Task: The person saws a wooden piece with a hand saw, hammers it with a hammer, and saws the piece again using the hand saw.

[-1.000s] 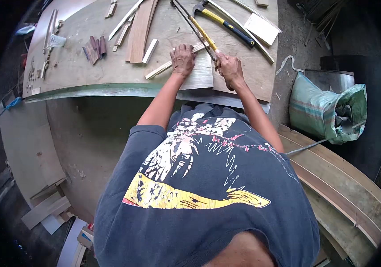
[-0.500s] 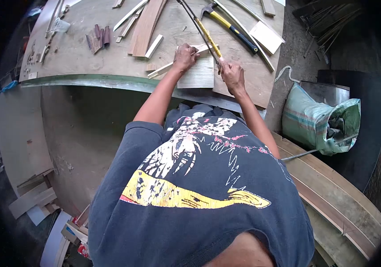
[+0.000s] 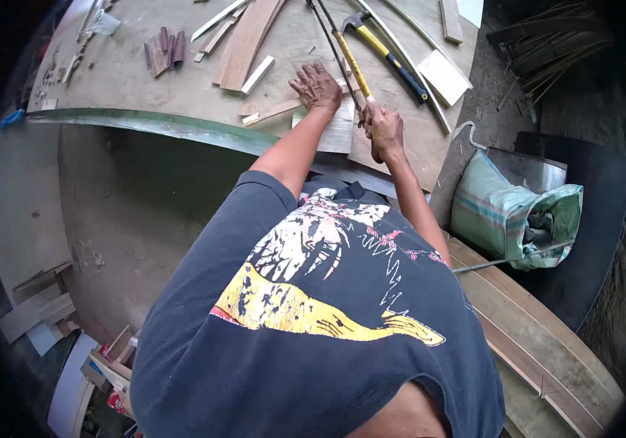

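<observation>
My right hand (image 3: pixel 384 131) is wrapped round the handle end of a yellow hacksaw (image 3: pixel 353 66), whose dark blade runs up and to the left. My left hand (image 3: pixel 317 87) lies with fingers spread over a thin wooden strip (image 3: pixel 276 112), just left of the saw. Under the strip is a pale board piece (image 3: pixel 336 130). A short light stick (image 3: pixel 257 74) and a wide brown plank (image 3: pixel 249 45) lie left of my left hand. To the right of the saw rests a claw hammer (image 3: pixel 387 55) with a yellow and black handle.
The wooden table (image 3: pixel 130 87) carries brown pieces (image 3: pixel 165 54), a clear plastic cup (image 3: pixel 104 24) and a pale block (image 3: pixel 443 77). A green woven sack (image 3: pixel 492 208) stands right of the table. Curved boards (image 3: pixel 539 328) lie at lower right.
My left hand has opened out from its curled hold on the strip and shifted slightly right. My right hand still holds the saw. The view has shifted a little.
</observation>
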`<action>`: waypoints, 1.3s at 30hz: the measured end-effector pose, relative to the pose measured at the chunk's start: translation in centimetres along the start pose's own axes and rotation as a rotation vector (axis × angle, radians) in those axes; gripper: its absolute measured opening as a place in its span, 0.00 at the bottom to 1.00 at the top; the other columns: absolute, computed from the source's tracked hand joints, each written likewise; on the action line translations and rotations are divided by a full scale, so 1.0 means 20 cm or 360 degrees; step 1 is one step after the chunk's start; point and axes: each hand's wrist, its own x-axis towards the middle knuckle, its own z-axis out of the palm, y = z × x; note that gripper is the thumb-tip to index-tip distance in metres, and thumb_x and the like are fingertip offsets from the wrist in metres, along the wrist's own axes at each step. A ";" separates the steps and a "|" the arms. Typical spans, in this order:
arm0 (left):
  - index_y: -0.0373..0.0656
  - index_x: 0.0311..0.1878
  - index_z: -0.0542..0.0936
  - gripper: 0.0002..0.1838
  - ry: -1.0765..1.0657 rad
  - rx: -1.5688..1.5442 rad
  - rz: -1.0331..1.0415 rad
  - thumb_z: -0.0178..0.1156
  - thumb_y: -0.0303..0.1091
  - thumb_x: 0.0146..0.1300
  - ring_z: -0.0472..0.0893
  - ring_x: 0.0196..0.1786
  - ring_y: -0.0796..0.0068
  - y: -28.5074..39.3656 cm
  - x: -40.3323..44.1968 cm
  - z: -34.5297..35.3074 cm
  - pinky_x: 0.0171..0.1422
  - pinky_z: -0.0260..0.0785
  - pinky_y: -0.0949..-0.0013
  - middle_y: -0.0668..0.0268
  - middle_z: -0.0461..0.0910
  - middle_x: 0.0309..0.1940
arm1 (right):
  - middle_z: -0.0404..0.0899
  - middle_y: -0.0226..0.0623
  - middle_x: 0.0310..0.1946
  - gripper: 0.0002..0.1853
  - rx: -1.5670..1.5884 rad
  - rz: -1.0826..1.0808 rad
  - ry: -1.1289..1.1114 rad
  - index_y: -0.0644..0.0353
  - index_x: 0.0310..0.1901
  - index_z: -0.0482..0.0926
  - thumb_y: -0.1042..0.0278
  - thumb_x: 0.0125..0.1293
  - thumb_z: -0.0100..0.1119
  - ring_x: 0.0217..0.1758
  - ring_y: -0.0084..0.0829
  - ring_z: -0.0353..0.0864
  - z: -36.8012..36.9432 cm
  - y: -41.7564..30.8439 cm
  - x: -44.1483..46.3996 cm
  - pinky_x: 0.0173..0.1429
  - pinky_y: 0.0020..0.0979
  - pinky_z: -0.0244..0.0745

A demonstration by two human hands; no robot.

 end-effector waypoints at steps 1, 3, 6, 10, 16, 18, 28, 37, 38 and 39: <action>0.43 0.49 0.69 0.19 -0.0008 -0.0001 0.0003 0.46 0.35 0.52 0.65 0.52 0.60 0.01 0.01 -0.04 0.54 0.49 0.49 0.57 0.69 0.46 | 0.68 0.46 0.10 0.30 0.0002 0.0083 0.0000 0.69 0.17 0.75 0.45 0.61 0.45 0.17 0.36 0.72 0.00 -0.02 0.00 0.26 0.38 0.65; 0.41 0.62 0.60 0.29 -0.0403 -0.0156 -0.0144 0.45 0.36 0.53 0.53 0.66 0.54 0.04 0.01 -0.11 0.66 0.33 0.42 0.51 0.61 0.60 | 0.68 0.46 0.11 0.30 0.0003 0.0049 0.0004 0.69 0.18 0.75 0.46 0.61 0.45 0.17 0.37 0.72 0.01 0.01 -0.01 0.27 0.38 0.65; 0.41 0.64 0.56 0.30 -0.0298 -0.0237 -0.0174 0.43 0.36 0.55 0.47 0.69 0.53 0.03 0.01 -0.03 0.67 0.25 0.41 0.50 0.56 0.63 | 0.69 0.47 0.11 0.29 -0.0020 -0.0037 0.0020 0.69 0.18 0.75 0.46 0.61 0.45 0.17 0.39 0.72 0.02 0.05 -0.07 0.27 0.39 0.65; 0.42 0.63 0.56 0.29 -0.0238 -0.0146 -0.0028 0.42 0.35 0.55 0.45 0.69 0.54 0.02 0.00 0.00 0.66 0.24 0.39 0.53 0.55 0.63 | 0.68 0.41 0.10 0.28 -0.0034 -0.0079 0.0032 0.67 0.18 0.75 0.48 0.61 0.46 0.15 0.33 0.71 0.01 0.11 -0.10 0.25 0.36 0.64; 0.43 0.63 0.57 0.29 -0.0204 -0.0124 0.0103 0.43 0.35 0.55 0.43 0.69 0.55 0.01 0.01 0.02 0.65 0.21 0.37 0.56 0.54 0.64 | 0.67 0.38 0.08 0.28 -0.0038 0.0024 -0.0022 0.66 0.17 0.76 0.47 0.62 0.45 0.15 0.28 0.69 -0.05 0.03 -0.07 0.23 0.33 0.62; 0.42 0.64 0.56 0.32 -0.0204 -0.0143 0.0039 0.46 0.37 0.53 0.43 0.70 0.55 0.01 0.02 0.02 0.66 0.21 0.37 0.55 0.53 0.64 | 0.67 0.39 0.08 0.28 -0.0090 -0.0002 -0.0016 0.67 0.17 0.75 0.47 0.61 0.46 0.14 0.29 0.69 -0.04 0.00 -0.04 0.23 0.35 0.62; 0.41 0.63 0.51 0.32 -0.0186 -0.0042 0.0045 0.45 0.36 0.54 0.40 0.70 0.54 0.02 0.03 0.04 0.64 0.22 0.33 0.57 0.50 0.64 | 0.66 0.39 0.08 0.28 0.0000 -0.0084 0.0058 0.69 0.16 0.73 0.48 0.61 0.49 0.15 0.28 0.67 -0.04 0.14 -0.13 0.24 0.34 0.64; 0.39 0.64 0.51 0.34 -0.0122 -0.0215 0.0027 0.47 0.35 0.53 0.38 0.70 0.53 0.02 0.05 0.02 0.64 0.17 0.35 0.55 0.50 0.65 | 0.66 0.31 0.08 0.27 0.0219 -0.0012 -0.0159 0.64 0.14 0.73 0.48 0.61 0.50 0.13 0.21 0.65 -0.15 0.06 -0.03 0.19 0.28 0.59; 0.38 0.64 0.50 0.36 -0.0144 -0.0272 -0.0021 0.50 0.34 0.51 0.40 0.70 0.53 0.03 0.05 -0.01 0.64 0.18 0.35 0.56 0.52 0.64 | 0.66 0.30 0.08 0.26 0.0201 -0.0031 -0.0162 0.63 0.13 0.73 0.49 0.61 0.50 0.13 0.20 0.64 -0.15 0.06 -0.04 0.18 0.27 0.58; 0.38 0.64 0.50 0.36 -0.0135 -0.0265 -0.0022 0.50 0.34 0.51 0.40 0.70 0.53 0.03 0.05 -0.04 0.64 0.18 0.35 0.56 0.52 0.64 | 0.66 0.29 0.08 0.26 0.0185 -0.0049 -0.0165 0.62 0.13 0.73 0.50 0.61 0.51 0.13 0.19 0.64 -0.14 0.05 -0.05 0.18 0.26 0.58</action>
